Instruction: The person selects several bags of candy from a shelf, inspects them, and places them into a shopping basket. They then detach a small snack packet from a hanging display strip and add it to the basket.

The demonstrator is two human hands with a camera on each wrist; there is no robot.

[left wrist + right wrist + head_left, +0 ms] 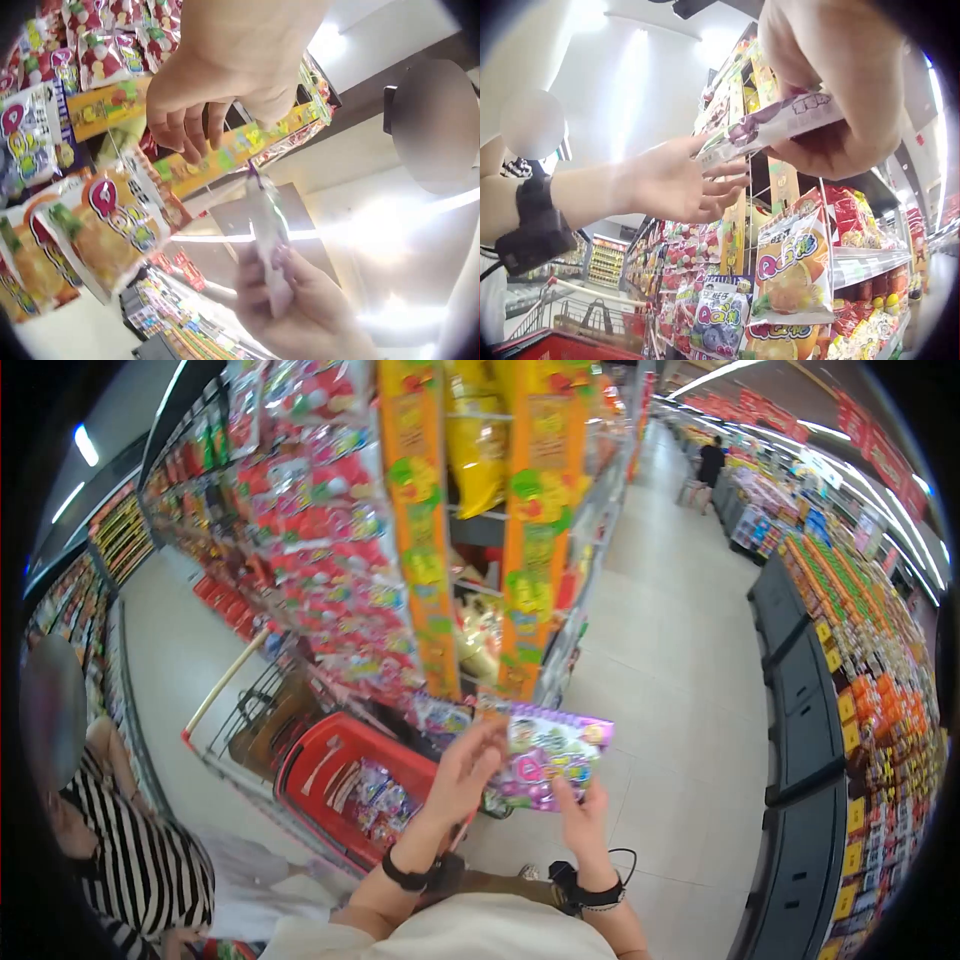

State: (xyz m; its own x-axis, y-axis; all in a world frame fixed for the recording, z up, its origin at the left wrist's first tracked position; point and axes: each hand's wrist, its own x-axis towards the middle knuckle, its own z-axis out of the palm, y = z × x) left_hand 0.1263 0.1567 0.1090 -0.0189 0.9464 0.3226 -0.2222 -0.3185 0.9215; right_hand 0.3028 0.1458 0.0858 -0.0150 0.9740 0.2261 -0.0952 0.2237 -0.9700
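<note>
A purple and white candy bag is pinched by the right hand at its lower edge; in the right wrist view that hand grips the bag between thumb and fingers. The left hand is beside the bag's left end, and in the left wrist view its fingers hang loosely bent, apart from the bag. Orange QQ candy bags hang on the rack near the hands. A blueberry-pictured bag hangs beside them.
A red basket holding several candy packs sits by a cart with a pale handle at left. Someone in a striped top stands at far left. Shelves line the right side; another person is farther down the aisle.
</note>
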